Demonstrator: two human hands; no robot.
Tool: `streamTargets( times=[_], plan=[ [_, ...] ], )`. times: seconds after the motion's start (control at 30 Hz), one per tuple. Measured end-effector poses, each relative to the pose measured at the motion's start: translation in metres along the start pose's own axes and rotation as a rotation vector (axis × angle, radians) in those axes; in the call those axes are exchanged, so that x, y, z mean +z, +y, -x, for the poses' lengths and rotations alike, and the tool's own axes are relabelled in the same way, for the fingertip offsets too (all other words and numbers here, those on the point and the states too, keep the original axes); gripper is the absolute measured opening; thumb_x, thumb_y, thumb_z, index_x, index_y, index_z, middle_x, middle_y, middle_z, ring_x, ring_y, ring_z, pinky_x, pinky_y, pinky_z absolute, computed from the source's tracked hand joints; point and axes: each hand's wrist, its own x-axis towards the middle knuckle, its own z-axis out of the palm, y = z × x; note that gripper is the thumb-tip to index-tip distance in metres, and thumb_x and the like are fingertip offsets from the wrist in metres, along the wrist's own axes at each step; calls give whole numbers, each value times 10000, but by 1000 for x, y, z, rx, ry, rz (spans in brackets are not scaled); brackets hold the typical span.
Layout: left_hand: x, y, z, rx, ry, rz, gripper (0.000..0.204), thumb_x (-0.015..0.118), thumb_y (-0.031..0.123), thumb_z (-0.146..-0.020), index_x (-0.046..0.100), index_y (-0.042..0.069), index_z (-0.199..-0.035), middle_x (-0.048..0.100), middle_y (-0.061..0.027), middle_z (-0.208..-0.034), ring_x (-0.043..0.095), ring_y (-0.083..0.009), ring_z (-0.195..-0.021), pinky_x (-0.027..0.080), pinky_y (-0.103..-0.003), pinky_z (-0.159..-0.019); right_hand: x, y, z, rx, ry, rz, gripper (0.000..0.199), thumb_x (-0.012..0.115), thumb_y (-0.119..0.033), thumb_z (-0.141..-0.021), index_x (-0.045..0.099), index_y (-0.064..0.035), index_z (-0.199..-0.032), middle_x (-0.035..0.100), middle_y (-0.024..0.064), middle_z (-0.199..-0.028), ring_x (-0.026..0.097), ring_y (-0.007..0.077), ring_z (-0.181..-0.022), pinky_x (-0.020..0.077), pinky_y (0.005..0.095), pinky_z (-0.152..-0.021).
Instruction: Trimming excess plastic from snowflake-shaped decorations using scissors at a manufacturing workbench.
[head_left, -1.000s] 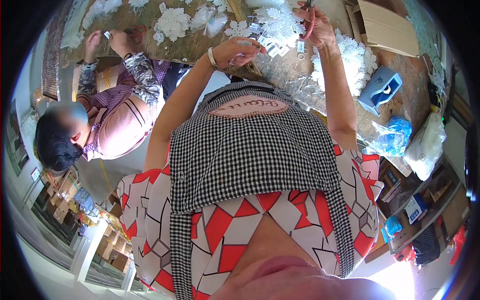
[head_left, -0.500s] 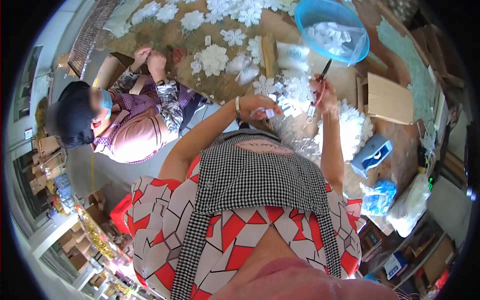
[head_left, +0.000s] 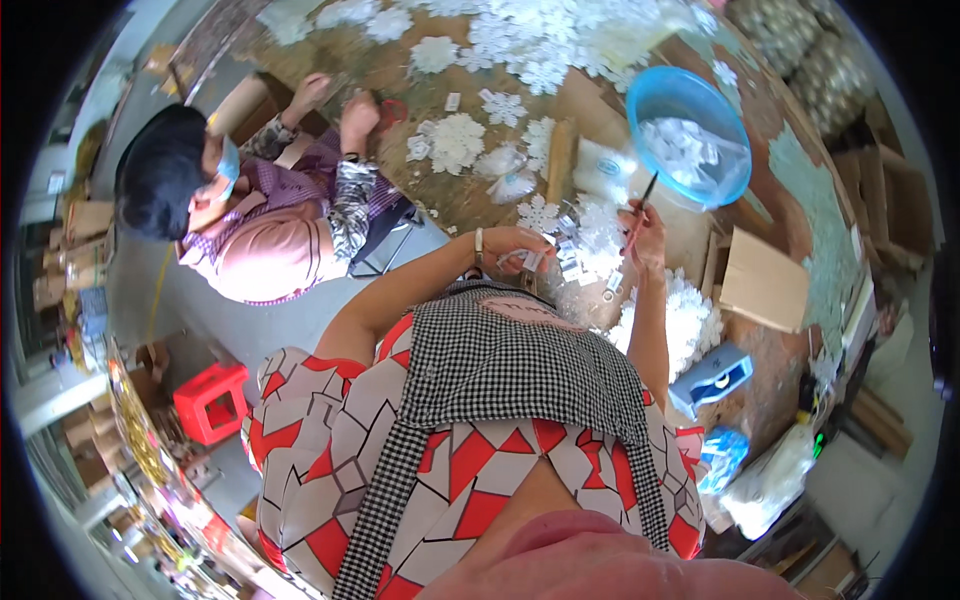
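My left hand point(head_left: 518, 248) is closed with its fingertips together on a small white tag point(head_left: 533, 258). A pair of scissors point(head_left: 649, 190) with red handles sits in my right hand point(head_left: 645, 238), its dark blades pointing up and away from me. Between my hands lie white snowflake ornaments point(head_left: 602, 222) with small tags among them. More white snowflakes point(head_left: 672, 330) are heaped beside my right forearm. Whether the scissor blades are apart cannot be made out.
A blue basin point(head_left: 742, 180) holding clear bags stands beyond my right hand. Nearby are a cardboard box point(head_left: 765, 278) and a blue tape dispenser point(head_left: 712, 380). At left sits a co-worker point(head_left: 265, 235) at the table. A red stool point(head_left: 211, 402) stands on the floor.
The whole view has shifted, bringing more of the red stool into sight. My left hand still pinches the tag and my right keeps the scissors. The co-worker's hands have moved apart.
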Motion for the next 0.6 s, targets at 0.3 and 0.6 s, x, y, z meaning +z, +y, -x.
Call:
streamTargets(
  times=[0.3, 0.6],
  plan=[
    [-63, -41, -30, -68, 150, 145, 206, 633, 247, -760, 606, 120, -919, 492, 22, -623, 392, -63, -443, 304, -206, -363, -14, 40, -32, -67, -67, 587, 248, 648, -132, -717, 550, -43, -926, 497, 2, -614, 428, 64, -519, 352, 221, -444],
    [-1, -23, -19, 1, 501, -265, 256, 518, 326, -807, 581, 112, -932, 502, 5, -671, 385, -81, -456, 303, -228, -369, -3, 6, -9, -428, 89, 1054, 261, 660, -68, -722, 495, 7, -909, 419, -6, -606, 405, 98, -570, 393, 267, -543]
  ],
)
